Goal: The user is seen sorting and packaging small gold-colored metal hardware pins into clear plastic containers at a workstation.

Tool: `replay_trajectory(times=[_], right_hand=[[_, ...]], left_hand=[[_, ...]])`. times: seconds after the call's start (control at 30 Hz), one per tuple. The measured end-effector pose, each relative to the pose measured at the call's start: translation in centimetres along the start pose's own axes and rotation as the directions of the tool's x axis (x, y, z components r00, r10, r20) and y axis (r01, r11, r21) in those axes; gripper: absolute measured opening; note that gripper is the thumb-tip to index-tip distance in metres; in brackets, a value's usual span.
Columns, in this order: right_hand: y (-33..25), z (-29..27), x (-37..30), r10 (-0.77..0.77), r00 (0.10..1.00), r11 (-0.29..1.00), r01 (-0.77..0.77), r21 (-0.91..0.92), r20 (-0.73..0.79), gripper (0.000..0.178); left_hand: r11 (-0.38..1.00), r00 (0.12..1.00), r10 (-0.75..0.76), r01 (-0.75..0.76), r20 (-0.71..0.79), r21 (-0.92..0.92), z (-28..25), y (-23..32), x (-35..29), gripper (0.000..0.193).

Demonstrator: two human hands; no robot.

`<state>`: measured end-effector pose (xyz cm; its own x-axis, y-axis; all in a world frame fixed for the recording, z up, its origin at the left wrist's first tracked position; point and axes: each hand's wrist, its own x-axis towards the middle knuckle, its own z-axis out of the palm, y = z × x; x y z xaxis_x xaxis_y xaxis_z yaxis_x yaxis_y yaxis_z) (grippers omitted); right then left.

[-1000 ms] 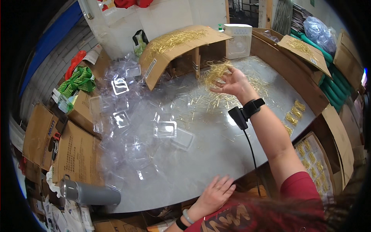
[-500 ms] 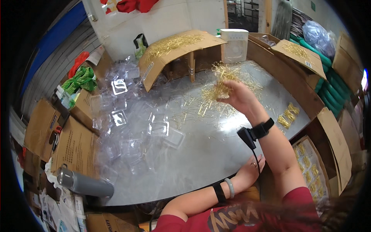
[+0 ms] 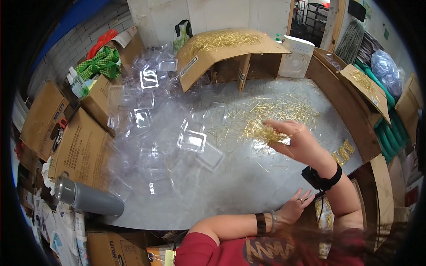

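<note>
A loose bunch of thin gold wire hooks (image 3: 265,133) sits in my right hand (image 3: 299,141), the fingers and thumb curved around it low over the table. Behind and beside it, a scattered heap of the same gold hooks (image 3: 293,108) covers the table's right middle. My left hand (image 3: 295,207) rests at the table's near edge, its fingers stretched out with nothing in them. Bundled gold hooks (image 3: 344,150) lie by the right edge, beyond my right wrist. Clear plastic boxes (image 3: 192,141) are piled across the left half of the grey table (image 3: 213,190).
A bent cardboard sheet (image 3: 195,62) bearing more hooks stands at the back, beside a white box-shaped device (image 3: 296,56). A grey bottle (image 3: 91,198) lies at the near left corner. Cardboard boxes (image 3: 81,148) line the left side; a cardboard wall (image 3: 344,99) borders the right.
My right hand has come down and nearer with the bunch of hooks. The left hand stays at the table edge. The whole view has shifted, so the table sits differently in the picture.
</note>
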<state>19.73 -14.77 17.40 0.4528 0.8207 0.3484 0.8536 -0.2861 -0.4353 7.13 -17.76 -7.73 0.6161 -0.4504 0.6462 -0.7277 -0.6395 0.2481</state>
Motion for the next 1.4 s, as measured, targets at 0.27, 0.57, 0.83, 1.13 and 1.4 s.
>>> replay_trajectory(times=[0.27,0.57,0.83,1.13,1.4], right_hand=[[-0.7,0.5,-0.6,-0.215,0.968,0.972,0.2,-0.126,-0.128,0.027],[-1.0,0.9,0.7,-0.131,0.991,0.972,0.136,0.19,-0.037,0.035],[1.5,0.4,1.2,-0.07,0.993,0.997,0.067,0.035,0.091,0.04],[1.0,0.7,1.3,0.026,0.999,0.842,-0.045,0.538,0.044,0.018],[0.6,2.5,2.5,-0.136,0.979,0.987,0.122,0.104,0.149,0.025]], left_hand=[[0.999,0.999,0.029,-0.028,-0.027,0.016,-4.1,0.2,2.0,0.034],[0.981,0.976,-0.008,0.05,0.218,-0.187,-3.8,0.2,1.0,0.055],[1.0,0.959,0.012,-0.006,0.283,-0.023,-4.8,0.0,1.7,0.039],[0.999,0.998,-0.024,0.022,0.063,0.029,-2.0,0.4,0.6,0.047],[0.994,0.99,-0.068,0.078,0.127,-0.078,-0.4,0.7,0.2,0.055]])
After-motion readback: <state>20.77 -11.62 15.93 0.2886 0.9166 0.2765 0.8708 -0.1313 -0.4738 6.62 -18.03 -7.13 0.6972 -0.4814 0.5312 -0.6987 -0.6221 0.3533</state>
